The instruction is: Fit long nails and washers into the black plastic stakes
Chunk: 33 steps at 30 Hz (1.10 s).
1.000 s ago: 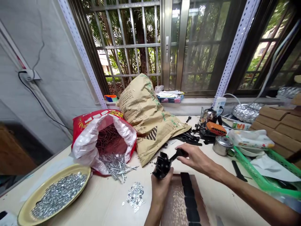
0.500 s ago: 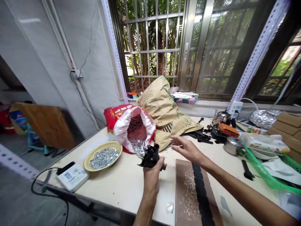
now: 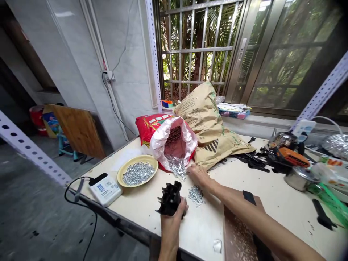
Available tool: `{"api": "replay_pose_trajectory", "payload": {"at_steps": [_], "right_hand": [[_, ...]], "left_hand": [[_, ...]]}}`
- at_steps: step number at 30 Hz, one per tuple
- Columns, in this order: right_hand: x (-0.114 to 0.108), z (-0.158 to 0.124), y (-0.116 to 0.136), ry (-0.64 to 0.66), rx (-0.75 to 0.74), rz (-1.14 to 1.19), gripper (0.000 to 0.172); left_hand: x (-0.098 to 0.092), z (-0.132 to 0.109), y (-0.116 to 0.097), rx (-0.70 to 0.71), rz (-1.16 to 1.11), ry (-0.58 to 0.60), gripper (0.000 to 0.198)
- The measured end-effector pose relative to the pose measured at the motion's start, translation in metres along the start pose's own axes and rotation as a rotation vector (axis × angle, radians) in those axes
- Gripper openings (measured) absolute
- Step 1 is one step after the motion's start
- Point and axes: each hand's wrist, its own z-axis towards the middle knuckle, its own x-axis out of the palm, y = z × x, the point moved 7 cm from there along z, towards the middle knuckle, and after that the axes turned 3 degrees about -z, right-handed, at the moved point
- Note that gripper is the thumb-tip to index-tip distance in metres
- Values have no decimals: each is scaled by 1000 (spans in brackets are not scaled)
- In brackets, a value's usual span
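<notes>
Currently, the fingers of the left hand (image 3: 172, 224) are wrapped round a clump of black plastic with pointed prongs (image 3: 169, 198), the thumb pressed along its right side; whether it is one piece or several bundled together cannot be told. It sits above the pale cream table (image 3: 138, 204), its prongs jutting up and left of the fingers. Ahead and to the right of these, the right hand (image 3: 200, 176) reaches to the loose silver nails (image 3: 176, 166) spilling from a red bag with a white lining (image 3: 160, 145). Its fingers are at the edge of the nails, but whether they grip one cannot be told. Nearer than the right fingers lies a small heap of silver, washer-like discs (image 3: 196, 195). Beyond those fingers, a large brown paper sack (image 3: 205, 117) leans beside the red bag. Left of both sets of fingers sits a round yellow dish (image 3: 120, 174) of small silver metal parts (image 3: 138, 173), and farther left a white box with a black top (image 3: 106, 190).
</notes>
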Motion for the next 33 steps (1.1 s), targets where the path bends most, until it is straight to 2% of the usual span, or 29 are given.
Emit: {"api": "replay_pose_trajectory", "payload": {"at_steps": [4,7,10,12,16,20,24,29,31,33], "right_hand": [[2,-3,0,26,-5,-96,25],[-14,-17,-12,8,15,-136,25],[-44,-38,-27,-22,53,-141,26],[-72,-54,-27,-86,25,-124,26],[-130,-91,-5,-270,-153,-64,23],[-163,-119,18,-350,-317,-19,22],[-175,-132,32,-380,-415,-138,22],[-167,-141,52,-348,-517,-288,19],[-161,-143,60,-316,-581,-254,20],[-159,-140,60,-301,-617,-80,16]], "left_hand": [[-3,11,-4,26,88,82,33],[-8,17,-9,54,133,65,29],[-10,19,-12,77,176,40,26],[-11,17,-14,77,214,26,26],[-1,2,-18,68,228,78,27],[13,-16,-22,62,283,167,26],[25,-26,-23,119,366,274,19],[32,-31,-25,191,441,341,16],[34,-33,-26,206,429,365,17],[33,-34,-24,175,393,360,22]]}}
